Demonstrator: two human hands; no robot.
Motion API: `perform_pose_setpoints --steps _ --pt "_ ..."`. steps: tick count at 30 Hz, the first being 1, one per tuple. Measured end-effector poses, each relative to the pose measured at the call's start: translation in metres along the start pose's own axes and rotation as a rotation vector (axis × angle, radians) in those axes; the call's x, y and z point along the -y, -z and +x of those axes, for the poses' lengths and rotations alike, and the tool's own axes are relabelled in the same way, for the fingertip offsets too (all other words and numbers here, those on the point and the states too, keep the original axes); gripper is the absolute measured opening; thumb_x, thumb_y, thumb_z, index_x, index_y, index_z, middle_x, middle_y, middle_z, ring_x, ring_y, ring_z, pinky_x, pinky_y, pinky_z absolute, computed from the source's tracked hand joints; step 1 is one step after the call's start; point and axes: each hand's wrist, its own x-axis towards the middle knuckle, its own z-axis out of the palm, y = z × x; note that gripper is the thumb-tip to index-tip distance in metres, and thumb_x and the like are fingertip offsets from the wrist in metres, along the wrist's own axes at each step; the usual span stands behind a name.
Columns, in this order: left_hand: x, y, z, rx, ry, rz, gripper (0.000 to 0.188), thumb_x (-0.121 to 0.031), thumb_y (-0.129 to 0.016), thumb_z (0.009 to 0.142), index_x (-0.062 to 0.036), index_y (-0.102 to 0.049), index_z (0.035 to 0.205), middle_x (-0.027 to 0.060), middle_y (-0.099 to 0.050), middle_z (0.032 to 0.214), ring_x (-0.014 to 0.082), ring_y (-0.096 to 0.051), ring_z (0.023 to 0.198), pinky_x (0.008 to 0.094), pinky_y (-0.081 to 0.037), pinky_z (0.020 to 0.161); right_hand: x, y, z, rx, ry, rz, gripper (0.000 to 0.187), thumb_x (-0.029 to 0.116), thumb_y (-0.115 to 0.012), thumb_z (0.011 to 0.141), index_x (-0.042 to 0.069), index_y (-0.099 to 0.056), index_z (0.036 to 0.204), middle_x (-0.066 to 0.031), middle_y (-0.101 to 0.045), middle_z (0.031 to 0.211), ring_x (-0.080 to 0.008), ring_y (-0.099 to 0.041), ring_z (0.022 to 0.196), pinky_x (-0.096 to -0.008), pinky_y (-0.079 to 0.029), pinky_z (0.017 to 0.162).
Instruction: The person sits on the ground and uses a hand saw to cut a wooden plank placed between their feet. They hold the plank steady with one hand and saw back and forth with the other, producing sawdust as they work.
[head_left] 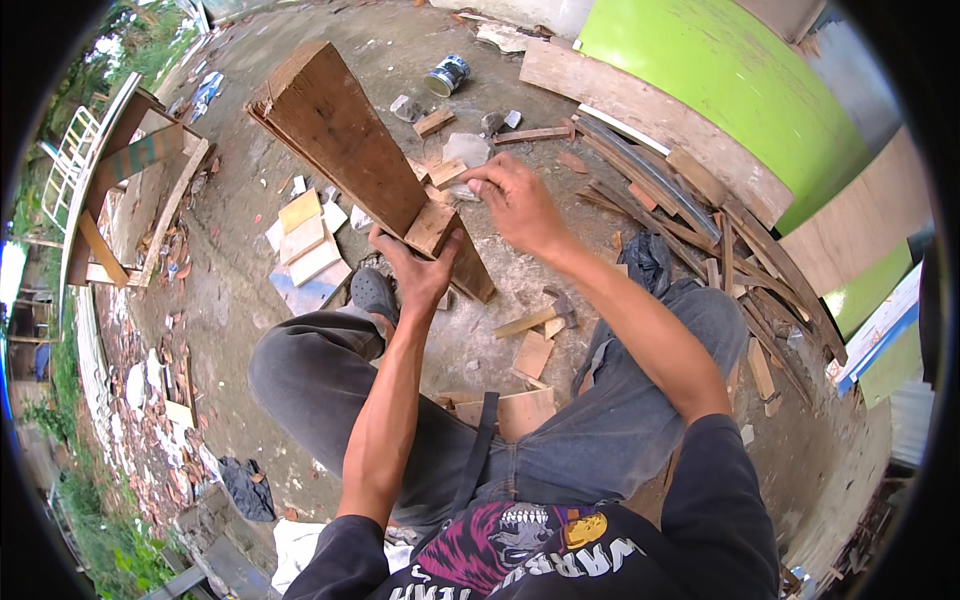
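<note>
A long, thick wooden beam (345,130) leans up from between my legs toward the far left. Against its side sits a small wood block (431,228), with my left hand (415,268) wrapped around it, thumb on the right and fingers on the left. My right hand (515,205) is raised just to the right of the beam, its fingers curled and pinched together. Whatever may be between those fingertips is too small to make out. On the ground below it lies a hammer (540,316) with a wooden handle, beside wood offcuts (534,355).
Cut wood pieces (305,238) lie left of the beam. A paint can (447,75) rests on its side farther off. Long scrap boards (700,200) and a green panel (730,90) line the right. A black plastic bag (645,262) sits by my right knee.
</note>
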Motion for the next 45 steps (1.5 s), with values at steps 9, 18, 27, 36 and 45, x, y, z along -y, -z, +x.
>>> perform_pose_setpoints --steps 9,18,27,36,45 --pt "-0.003 -0.014 0.002 0.000 0.040 -0.197 0.092 -0.016 -0.085 0.074 0.0022 -0.018 0.134 0.0175 -0.039 0.126 0.0267 -0.047 0.119 0.0405 -0.036 0.105 -0.025 -0.066 -0.023 -0.137 -0.388 0.375 0.020 0.016 -0.058 0.097 0.002 -0.071 0.103 -0.0165 -0.068 0.105 -0.0307 -0.066 0.096 -0.0391 -0.050 0.086" --pt "0.003 -0.012 0.003 -0.017 -0.010 -0.116 0.093 -0.018 -0.086 0.073 0.0026 -0.019 0.134 0.0178 -0.038 0.126 0.0275 -0.045 0.119 0.0423 -0.036 0.104 -0.028 -0.066 -0.019 -0.083 -0.357 0.401 0.020 0.017 -0.060 0.096 0.004 -0.071 0.105 -0.0160 -0.068 0.104 -0.0305 -0.066 0.096 -0.0390 -0.050 0.085" --pt "0.002 -0.010 0.003 -0.010 -0.074 -0.017 0.092 -0.029 -0.088 0.068 0.0047 -0.030 0.132 0.0191 -0.038 0.123 0.0334 -0.046 0.116 0.0460 -0.037 0.100 -0.024 -0.061 -0.019 -0.091 -0.321 0.374 0.019 0.018 -0.060 0.097 0.005 -0.072 0.106 -0.0145 -0.067 0.108 -0.0278 -0.065 0.102 -0.0370 -0.049 0.090" --pt "-0.005 -0.016 -0.008 -0.036 -0.133 0.069 0.084 -0.033 -0.088 0.064 0.0009 -0.045 0.128 0.0197 -0.040 0.122 0.0362 -0.046 0.113 0.0457 -0.038 0.097 -0.027 -0.051 -0.032 -0.091 -0.340 0.356 0.020 0.017 -0.059 0.098 0.004 -0.071 0.106 -0.0129 -0.066 0.106 -0.0264 -0.064 0.101 -0.0363 -0.048 0.090" --pt "-0.009 -0.019 -0.017 0.024 -0.102 0.082 0.092 -0.030 -0.085 0.070 0.0030 -0.028 0.134 0.0171 -0.034 0.124 0.0318 -0.041 0.119 0.0460 -0.032 0.103 -0.018 -0.030 -0.036 -0.145 -0.336 0.347 0.020 0.017 -0.061 0.098 0.004 -0.071 0.108 -0.0115 -0.066 0.101 -0.0254 -0.065 0.093 -0.0361 -0.050 0.081"
